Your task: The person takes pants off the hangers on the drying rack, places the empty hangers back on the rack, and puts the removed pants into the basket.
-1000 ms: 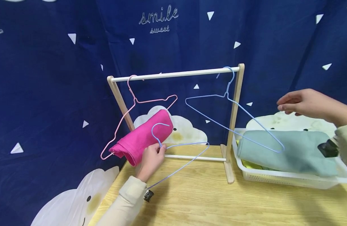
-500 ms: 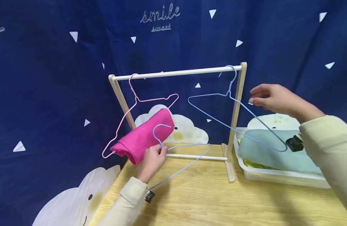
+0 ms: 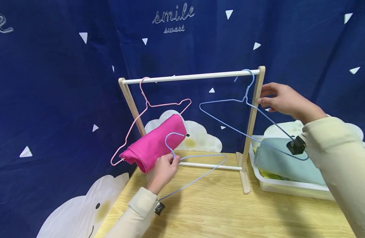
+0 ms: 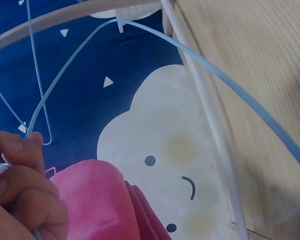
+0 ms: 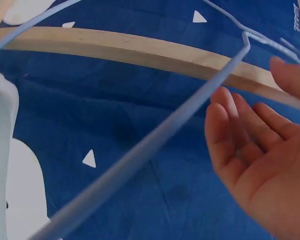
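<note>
My left hand [image 3: 164,170] grips a blue clothes hanger [image 3: 200,177] near the base of its hook, in front of the rack. Curled fingers [image 4: 29,195] show around the wire in the left wrist view. Beside the rack's right post, my right hand [image 3: 282,99] is held with loosely bent fingers and nothing in it. A second blue hanger [image 3: 224,123] hangs from the rail close to that hand; in the right wrist view its wire [image 5: 155,140] passes beside the fingertips. A folded pink cloth [image 3: 155,143] hangs over a pink hanger [image 3: 129,130] on the rail's left.
The wooden rack [image 3: 191,77] stands on a light wood table [image 3: 209,211]. To its right sits a white basket [image 3: 289,185] with a folded grey-green cloth [image 3: 277,158] and something yellow under it. A dark blue curtain [image 3: 66,82] hangs behind.
My right hand has moved left from above the basket to the rack's right post. The left hand keeps its grip on the blue hanger, and the view has shifted slightly.
</note>
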Demonstrator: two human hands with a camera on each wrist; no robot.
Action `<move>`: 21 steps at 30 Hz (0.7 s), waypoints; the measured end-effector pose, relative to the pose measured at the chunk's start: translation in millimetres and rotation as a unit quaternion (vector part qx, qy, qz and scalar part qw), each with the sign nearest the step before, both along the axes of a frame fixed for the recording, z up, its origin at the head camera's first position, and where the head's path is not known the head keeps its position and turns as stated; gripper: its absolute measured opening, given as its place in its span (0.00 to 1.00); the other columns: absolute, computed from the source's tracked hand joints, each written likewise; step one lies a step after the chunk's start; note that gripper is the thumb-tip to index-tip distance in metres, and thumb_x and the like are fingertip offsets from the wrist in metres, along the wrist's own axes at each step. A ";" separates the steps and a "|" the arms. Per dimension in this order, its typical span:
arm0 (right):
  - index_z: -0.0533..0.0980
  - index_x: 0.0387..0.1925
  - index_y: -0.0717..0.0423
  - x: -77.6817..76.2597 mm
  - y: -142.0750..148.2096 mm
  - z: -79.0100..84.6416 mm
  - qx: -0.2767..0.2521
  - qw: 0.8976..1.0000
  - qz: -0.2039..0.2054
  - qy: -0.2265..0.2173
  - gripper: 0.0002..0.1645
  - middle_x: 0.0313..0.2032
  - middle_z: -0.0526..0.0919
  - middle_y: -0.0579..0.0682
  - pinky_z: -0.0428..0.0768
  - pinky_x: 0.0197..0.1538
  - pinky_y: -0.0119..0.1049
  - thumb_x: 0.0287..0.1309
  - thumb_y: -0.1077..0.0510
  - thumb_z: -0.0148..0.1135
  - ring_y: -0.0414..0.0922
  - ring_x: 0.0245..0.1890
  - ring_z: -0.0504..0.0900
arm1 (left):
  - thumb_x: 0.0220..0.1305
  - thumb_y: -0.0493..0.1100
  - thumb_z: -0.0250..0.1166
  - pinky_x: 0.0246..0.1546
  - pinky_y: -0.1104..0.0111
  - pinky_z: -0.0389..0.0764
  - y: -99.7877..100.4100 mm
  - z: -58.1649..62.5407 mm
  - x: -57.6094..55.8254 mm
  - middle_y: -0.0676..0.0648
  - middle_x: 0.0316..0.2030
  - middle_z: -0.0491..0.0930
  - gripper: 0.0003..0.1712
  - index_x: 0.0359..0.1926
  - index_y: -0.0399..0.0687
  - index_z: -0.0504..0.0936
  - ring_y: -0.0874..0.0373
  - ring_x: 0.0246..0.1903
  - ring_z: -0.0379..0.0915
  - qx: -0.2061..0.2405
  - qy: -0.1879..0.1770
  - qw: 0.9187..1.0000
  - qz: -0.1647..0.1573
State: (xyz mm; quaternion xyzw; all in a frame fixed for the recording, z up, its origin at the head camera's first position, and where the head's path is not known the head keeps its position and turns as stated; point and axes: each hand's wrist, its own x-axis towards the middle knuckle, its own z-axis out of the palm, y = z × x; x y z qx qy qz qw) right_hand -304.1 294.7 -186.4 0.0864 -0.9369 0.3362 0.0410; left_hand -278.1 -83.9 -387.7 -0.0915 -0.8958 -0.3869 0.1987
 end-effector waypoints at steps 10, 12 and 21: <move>0.58 0.71 0.63 -17.6 4.5 -12.1 -0.010 1.000 -0.004 0.013 0.36 0.62 0.73 0.69 0.80 0.53 0.47 0.75 0.43 0.44 0.59 0.54 0.76 | 0.66 0.46 0.63 0.15 0.72 0.53 2.9 -8.5 -5.0 0.59 0.10 0.55 0.27 0.13 0.55 0.62 0.66 0.14 0.49 -0.013 -0.005 1.000 -0.009; 0.60 0.70 0.63 -18.9 5.2 -15.3 -0.006 1.000 -0.008 0.017 0.35 0.60 0.74 0.69 0.78 0.57 0.54 0.74 0.43 0.45 0.59 0.53 0.76 | 0.66 0.46 0.62 0.15 0.73 0.53 3.9 -10.1 -5.3 0.59 0.10 0.55 0.26 0.13 0.55 0.62 0.67 0.13 0.49 -0.013 -0.010 1.000 -0.016; 0.70 0.64 0.58 -23.5 9.2 -14.0 0.023 0.999 -0.015 0.036 0.31 0.48 0.82 0.63 0.77 0.47 0.43 0.71 0.41 0.50 0.54 0.47 0.77 | 0.66 0.45 0.62 0.15 0.74 0.51 6.5 -14.2 -9.3 0.59 0.09 0.54 0.27 0.13 0.54 0.60 0.67 0.12 0.47 -0.008 -0.008 1.000 -0.024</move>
